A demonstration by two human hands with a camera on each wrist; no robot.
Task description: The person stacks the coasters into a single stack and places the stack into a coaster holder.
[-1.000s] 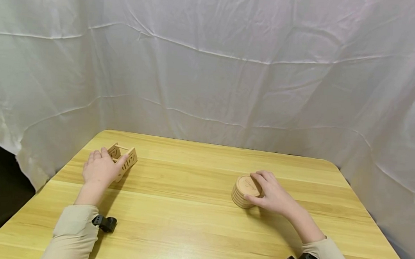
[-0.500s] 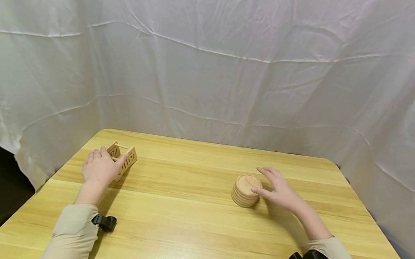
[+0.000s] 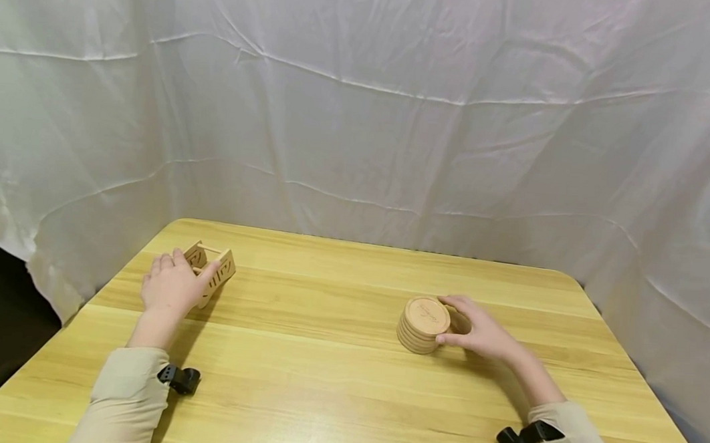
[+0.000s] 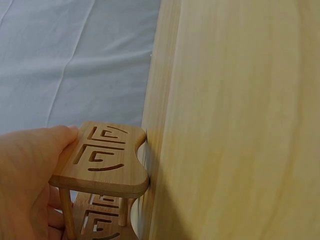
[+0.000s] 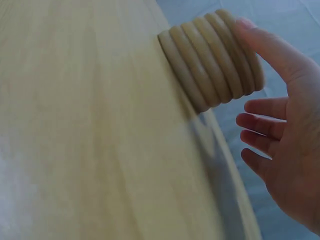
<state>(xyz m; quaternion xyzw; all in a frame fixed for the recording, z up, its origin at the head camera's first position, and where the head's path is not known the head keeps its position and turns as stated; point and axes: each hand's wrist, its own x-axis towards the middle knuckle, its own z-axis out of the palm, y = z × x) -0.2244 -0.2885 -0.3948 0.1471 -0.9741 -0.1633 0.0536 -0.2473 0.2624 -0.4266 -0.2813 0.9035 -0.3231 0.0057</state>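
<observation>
At the far left of the table, my left hand [image 3: 172,285] grips a small wooden coaster holder [image 3: 224,273]. Its side panels have cut-out line patterns and are joined by round rods. In the left wrist view the thumb lies against one panel of the coaster holder [image 4: 102,160], with fingers behind the rods. Right of centre stands a stack of round wooden coasters [image 3: 419,335], the top one engraved. My right hand [image 3: 482,332] is at the stack's right side. In the right wrist view its thumb touches the top of the coasters [image 5: 210,62], while the other fingers stay apart from them.
The wood-grain table [image 3: 322,387] has a rounded far edge. Pale curtains [image 3: 359,135] hang behind and beside it. A black wrist camera sits on each sleeve, the left camera [image 3: 180,379] and the right camera [image 3: 521,439].
My right hand drew back to the right off the coaster stack, then came in again at its right edge. The left hand and the holder have stayed put.
</observation>
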